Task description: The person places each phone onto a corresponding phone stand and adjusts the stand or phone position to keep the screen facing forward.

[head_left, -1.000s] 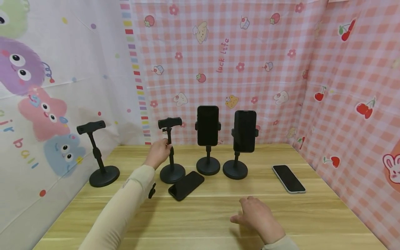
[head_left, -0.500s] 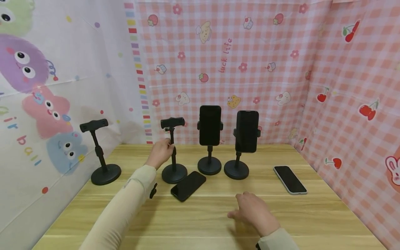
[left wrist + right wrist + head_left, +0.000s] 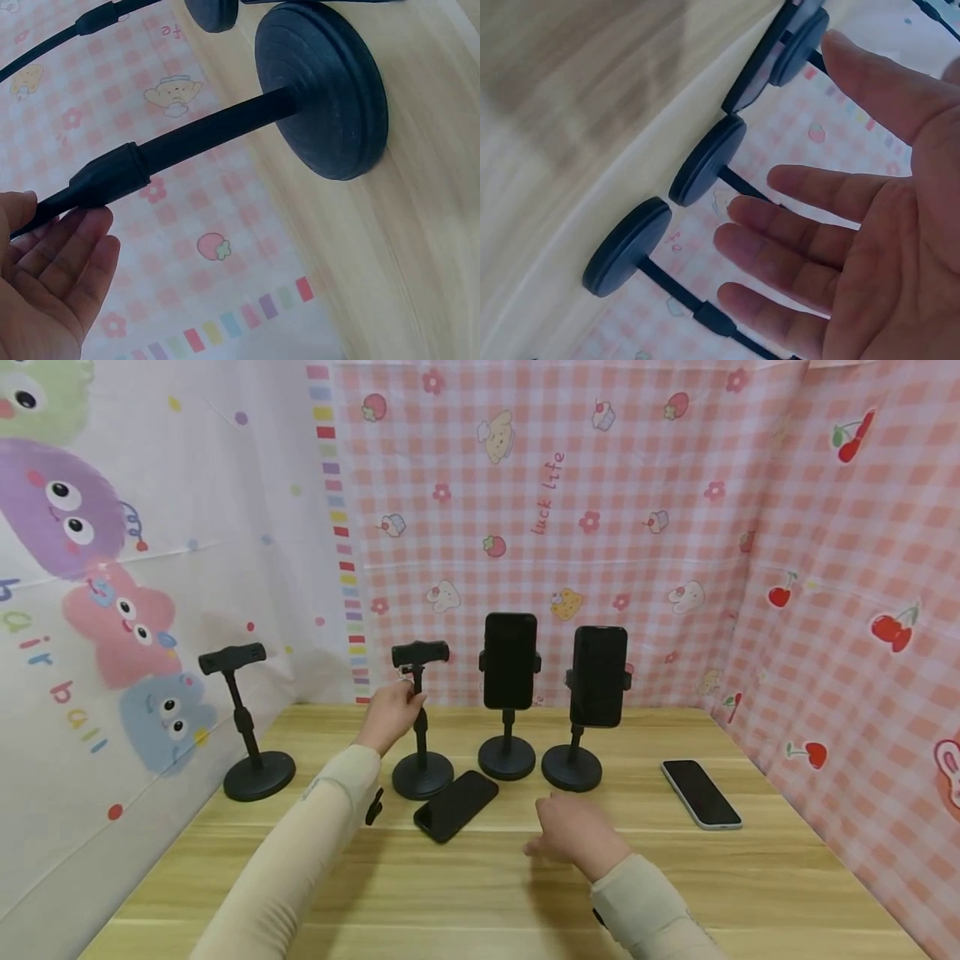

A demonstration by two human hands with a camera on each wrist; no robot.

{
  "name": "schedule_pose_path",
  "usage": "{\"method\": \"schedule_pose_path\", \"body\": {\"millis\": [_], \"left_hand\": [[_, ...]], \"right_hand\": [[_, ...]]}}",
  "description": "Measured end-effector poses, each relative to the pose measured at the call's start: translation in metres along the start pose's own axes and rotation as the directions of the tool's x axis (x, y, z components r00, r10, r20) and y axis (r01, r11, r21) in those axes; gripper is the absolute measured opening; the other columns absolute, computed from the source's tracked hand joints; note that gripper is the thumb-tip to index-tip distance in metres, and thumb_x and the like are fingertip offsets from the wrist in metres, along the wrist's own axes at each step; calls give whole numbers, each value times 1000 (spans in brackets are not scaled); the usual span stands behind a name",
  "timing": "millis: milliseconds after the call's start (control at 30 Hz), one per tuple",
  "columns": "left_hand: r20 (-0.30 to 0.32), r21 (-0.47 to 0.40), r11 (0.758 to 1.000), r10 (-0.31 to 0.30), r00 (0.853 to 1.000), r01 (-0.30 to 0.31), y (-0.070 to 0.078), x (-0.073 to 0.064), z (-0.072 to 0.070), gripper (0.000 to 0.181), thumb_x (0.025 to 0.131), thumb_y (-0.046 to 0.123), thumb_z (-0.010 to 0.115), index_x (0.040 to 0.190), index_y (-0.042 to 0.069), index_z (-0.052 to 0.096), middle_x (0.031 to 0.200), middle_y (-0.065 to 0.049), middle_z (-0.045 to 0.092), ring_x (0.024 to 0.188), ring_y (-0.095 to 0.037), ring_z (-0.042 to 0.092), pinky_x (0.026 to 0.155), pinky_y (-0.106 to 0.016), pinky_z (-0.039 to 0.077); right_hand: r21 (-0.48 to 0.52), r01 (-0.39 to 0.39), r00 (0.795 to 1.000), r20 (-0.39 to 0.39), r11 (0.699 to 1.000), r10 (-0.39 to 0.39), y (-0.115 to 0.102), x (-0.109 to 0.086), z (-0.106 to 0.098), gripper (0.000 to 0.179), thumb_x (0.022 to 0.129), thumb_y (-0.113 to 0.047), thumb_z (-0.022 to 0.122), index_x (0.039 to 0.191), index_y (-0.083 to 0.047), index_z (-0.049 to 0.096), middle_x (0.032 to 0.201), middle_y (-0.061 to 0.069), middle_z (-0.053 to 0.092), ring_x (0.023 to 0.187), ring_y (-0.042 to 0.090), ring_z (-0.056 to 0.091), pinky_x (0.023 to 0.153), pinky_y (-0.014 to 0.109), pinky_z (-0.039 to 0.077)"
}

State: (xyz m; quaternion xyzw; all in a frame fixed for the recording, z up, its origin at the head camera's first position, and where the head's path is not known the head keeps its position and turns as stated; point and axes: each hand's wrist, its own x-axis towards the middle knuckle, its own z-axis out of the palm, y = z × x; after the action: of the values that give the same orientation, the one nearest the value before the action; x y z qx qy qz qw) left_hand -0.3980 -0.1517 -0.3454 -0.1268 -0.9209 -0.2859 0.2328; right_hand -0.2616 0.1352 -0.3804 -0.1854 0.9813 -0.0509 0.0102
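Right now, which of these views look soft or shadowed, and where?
Head: fairly crisp, with a soft shadow on the table near the right hand; left wrist: the stand and left hand fairly clear; right wrist: hazy overall, curtain print soft, a dark blurred shadow at upper left.

Black phone stand (image 3: pixel 422 727) — upright, round-based — just beside a face-up dark phone (image 3: pixel 456 806)

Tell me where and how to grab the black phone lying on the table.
Probably pinch the black phone across its long edges at the nearer end, coming from the right: it lies slanted, a stand base crowding its far-left edge.
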Motion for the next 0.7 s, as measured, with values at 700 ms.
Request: {"method": "schedule_pose_path", "body": {"millis": [700], "left_hand": [[63, 106, 994, 14, 998, -20, 5, -4, -8, 25, 102, 23, 58, 86, 4, 62, 72, -8, 60, 58, -22, 53, 55, -36, 43]], "right_hand": [[-127, 219, 976, 31, 967, -217, -15, 72, 19, 58, 85, -38, 77, 131, -6, 62, 122, 12, 61, 111, 30, 59, 92, 44, 50]]}}
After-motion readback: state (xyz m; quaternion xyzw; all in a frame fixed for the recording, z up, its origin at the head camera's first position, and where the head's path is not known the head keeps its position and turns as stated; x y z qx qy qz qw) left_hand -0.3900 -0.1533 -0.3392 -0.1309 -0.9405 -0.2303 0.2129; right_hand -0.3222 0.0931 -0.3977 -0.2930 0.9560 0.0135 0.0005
